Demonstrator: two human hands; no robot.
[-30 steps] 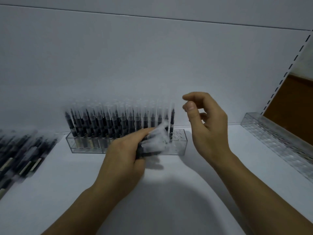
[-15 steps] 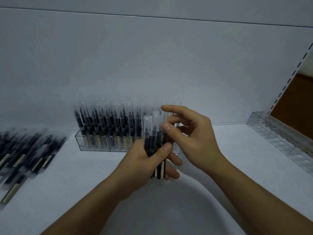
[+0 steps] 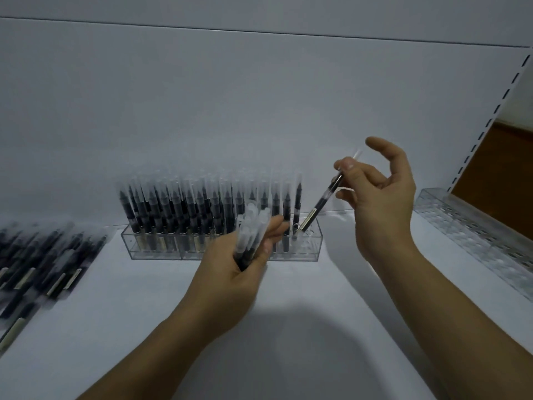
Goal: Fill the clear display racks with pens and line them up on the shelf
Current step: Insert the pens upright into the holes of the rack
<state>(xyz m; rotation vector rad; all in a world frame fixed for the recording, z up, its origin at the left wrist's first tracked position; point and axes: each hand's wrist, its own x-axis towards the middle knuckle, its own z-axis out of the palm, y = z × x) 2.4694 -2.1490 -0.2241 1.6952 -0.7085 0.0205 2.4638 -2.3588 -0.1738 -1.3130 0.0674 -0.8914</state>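
Note:
A clear display rack [image 3: 310, 249] stands on the white shelf against the back wall, packed with upright black pens with clear caps [image 3: 184, 209] except for its right end. My left hand [image 3: 239, 272] grips a small bundle of pens [image 3: 251, 235] just in front of the rack. My right hand [image 3: 380, 203] pinches a single pen [image 3: 323, 200] near its cap. That pen is tilted, with its lower end at a hole in the rack's right end.
A pile of loose pens [image 3: 40, 267] lies on the shelf at the left. A second clear rack [image 3: 473, 235], with nothing in it, lies along the right side by the slotted upright [image 3: 487, 122]. The white shelf [image 3: 317, 327] continues toward me.
My right hand has drawn one pen out of the bundle and carried it right to the rack's open end. My left hand has lowered the bundle slightly.

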